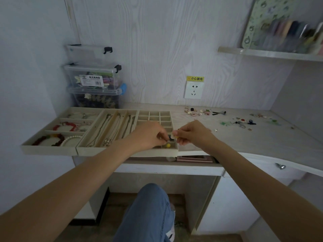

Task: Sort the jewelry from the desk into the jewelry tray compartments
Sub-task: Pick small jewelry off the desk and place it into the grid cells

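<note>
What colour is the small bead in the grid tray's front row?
Yellow bead, head view, in the grid tray.

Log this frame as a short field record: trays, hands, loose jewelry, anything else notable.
trays: three beige trays side by side; bracelet tray, necklace tray, small-grid tray
left hand: over the small-grid tray's near cells, fingers curled on a small dark piece
right hand: at that tray's right edge, pinching a small pale item
loose jewelry: scattered on the desk, right of the trays
background: stacked clear boxes, wall socket
</note>
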Action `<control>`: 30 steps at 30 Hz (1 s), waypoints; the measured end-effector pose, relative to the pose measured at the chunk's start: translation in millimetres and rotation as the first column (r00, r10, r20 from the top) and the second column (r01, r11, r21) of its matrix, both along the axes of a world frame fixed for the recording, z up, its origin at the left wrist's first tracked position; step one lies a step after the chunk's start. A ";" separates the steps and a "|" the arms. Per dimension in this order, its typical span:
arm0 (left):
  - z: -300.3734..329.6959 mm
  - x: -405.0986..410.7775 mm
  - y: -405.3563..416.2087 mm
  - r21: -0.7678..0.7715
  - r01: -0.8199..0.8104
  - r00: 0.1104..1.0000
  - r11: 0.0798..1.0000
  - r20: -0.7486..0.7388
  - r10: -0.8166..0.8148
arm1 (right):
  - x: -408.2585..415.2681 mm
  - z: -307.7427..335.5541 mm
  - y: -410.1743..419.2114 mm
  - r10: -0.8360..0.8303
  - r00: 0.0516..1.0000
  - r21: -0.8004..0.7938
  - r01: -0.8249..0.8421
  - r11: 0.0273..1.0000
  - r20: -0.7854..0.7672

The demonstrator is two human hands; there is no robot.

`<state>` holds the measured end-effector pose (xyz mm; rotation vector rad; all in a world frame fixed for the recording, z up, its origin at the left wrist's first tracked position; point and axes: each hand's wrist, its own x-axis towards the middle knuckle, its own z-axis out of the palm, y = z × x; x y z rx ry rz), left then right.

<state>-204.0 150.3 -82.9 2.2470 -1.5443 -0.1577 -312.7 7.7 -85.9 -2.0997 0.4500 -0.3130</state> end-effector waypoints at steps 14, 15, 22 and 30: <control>-5.1 3.0 -6.7 0.042 -0.024 0.997 0.999 0.070 0.021 | 0.2 8.5 1.7 0.068 0.993 -0.240 -0.089 0.967 -0.093; -5.2 3.5 -7.1 0.043 -0.027 0.998 0.999 0.066 0.024 | -0.3 9.3 1.9 0.069 0.992 -0.263 -0.095 0.960 -0.106; -3.7 5.8 -13.0 0.063 -0.036 0.997 0.997 0.071 0.032 | -1.0 9.4 0.8 0.070 0.992 -0.255 -0.095 0.962 -0.107; -0.4 6.0 -13.3 0.101 -0.008 1.000 0.995 0.026 0.005 | 0.6 0.5 2.3 0.067 0.991 -0.254 -0.094 0.963 -0.113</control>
